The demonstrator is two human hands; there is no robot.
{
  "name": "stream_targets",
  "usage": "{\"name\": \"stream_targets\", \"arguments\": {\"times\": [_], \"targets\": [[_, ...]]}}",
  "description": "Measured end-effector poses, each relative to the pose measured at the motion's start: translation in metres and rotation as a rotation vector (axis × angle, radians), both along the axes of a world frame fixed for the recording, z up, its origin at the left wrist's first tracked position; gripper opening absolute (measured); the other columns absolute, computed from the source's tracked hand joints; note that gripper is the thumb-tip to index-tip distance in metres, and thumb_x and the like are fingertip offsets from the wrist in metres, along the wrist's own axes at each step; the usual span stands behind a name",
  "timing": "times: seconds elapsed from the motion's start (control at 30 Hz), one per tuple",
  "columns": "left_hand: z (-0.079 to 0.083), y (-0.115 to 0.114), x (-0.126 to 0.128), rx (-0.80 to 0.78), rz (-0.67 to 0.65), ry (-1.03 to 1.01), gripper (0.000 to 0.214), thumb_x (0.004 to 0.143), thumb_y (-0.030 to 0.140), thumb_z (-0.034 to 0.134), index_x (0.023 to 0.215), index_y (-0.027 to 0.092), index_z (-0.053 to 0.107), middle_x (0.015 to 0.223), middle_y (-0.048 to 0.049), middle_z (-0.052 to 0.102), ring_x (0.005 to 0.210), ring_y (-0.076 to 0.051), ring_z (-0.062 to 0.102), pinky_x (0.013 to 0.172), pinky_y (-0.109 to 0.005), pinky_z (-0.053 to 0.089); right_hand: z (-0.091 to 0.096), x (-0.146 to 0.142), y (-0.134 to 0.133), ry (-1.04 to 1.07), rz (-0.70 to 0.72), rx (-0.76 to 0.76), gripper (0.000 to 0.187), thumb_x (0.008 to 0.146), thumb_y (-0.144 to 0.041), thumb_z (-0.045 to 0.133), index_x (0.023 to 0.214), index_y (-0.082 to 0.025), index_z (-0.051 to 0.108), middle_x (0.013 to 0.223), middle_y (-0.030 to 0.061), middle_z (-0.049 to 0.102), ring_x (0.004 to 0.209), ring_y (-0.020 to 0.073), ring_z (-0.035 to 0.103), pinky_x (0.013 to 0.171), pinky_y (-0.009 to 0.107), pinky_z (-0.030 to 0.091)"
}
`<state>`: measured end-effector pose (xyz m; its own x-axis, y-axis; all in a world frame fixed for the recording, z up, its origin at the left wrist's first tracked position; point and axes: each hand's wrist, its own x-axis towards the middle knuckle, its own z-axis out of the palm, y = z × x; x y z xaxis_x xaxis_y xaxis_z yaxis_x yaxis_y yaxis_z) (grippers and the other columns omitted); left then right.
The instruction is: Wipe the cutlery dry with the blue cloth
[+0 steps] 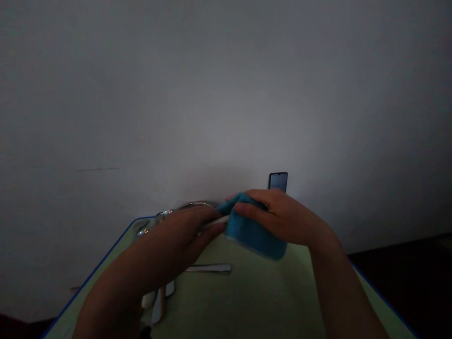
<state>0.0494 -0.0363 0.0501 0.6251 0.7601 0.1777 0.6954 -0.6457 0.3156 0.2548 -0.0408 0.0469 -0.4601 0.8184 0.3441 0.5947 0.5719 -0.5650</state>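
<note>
My right hand [278,219] is closed around a blue cloth [252,233], held above the pale green table [254,301]. My left hand [187,230] grips a thin light-coloured utensil handle [215,223] whose far end goes into the cloth. Both hands meet near the table's far edge. What the cloth wraps is hidden.
A metal utensil handle [212,268] lies flat on the table below the hands. More cutlery [160,301] lies under my left forearm. A shiny metal dish [183,209] and spoons sit at the far left edge. A phone [278,181] leans upright against the grey wall.
</note>
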Motion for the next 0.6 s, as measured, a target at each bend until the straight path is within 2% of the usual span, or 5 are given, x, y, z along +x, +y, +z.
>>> {"name": "stream_targets", "arguments": {"times": [0.07,0.17,0.27,0.43,0.6], "targets": [[0.0000,0.0010,0.0015,0.009,0.003,0.019,0.032,0.086,0.037,0.036,0.095,0.020,0.061,0.087,-0.0045,0.066,0.078,-0.018,0.060,0.071,-0.027,0.046,-0.0036,-0.0038,0.0026,-0.115,0.014,-0.047,0.042,0.087,-0.048,0.030,0.086,-0.019,0.061,0.081,0.0034,0.064,0.070,0.0139,0.056,0.062,0.026,0.039],[-0.0018,0.0024,0.0018,0.001,0.002,0.036,0.031,0.085,0.038,0.037,0.096,0.020,0.061,0.090,-0.0046,0.065,0.080,-0.018,0.060,0.072,-0.027,0.046,-0.0078,-0.0069,0.0047,-0.215,0.052,-0.083,0.047,0.085,-0.053,0.028,0.085,-0.018,0.058,0.083,0.0057,0.064,0.071,0.0157,0.056,0.061,0.027,0.038],[-0.0030,0.0025,0.0015,-0.005,0.000,0.038,0.031,0.086,0.039,0.037,0.096,0.021,0.060,0.090,-0.0044,0.064,0.082,-0.018,0.060,0.073,-0.028,0.046,-0.0070,-0.0081,0.0036,-0.243,0.097,-0.066,0.046,0.084,-0.055,0.028,0.089,-0.019,0.056,0.086,0.0062,0.064,0.074,0.0168,0.057,0.062,0.027,0.039],[-0.0017,0.0019,0.0018,-0.022,-0.037,0.036,0.032,0.086,0.039,0.037,0.096,0.022,0.061,0.088,-0.0039,0.065,0.081,-0.018,0.060,0.072,-0.027,0.046,-0.0019,-0.0083,0.0010,-0.334,0.074,-0.024,0.053,0.083,-0.058,0.023,0.087,-0.017,0.056,0.083,0.0093,0.063,0.073,0.0198,0.057,0.059,0.028,0.038],[-0.0001,0.0020,0.0005,-0.003,-0.062,0.026,0.032,0.086,0.039,0.038,0.097,0.022,0.062,0.086,-0.0040,0.065,0.080,-0.018,0.061,0.073,-0.028,0.047,0.0001,-0.0069,0.0011,-0.279,0.136,-0.036,0.047,0.086,-0.052,0.024,0.091,-0.018,0.056,0.086,0.0079,0.064,0.075,0.0182,0.058,0.063,0.028,0.040]]}}
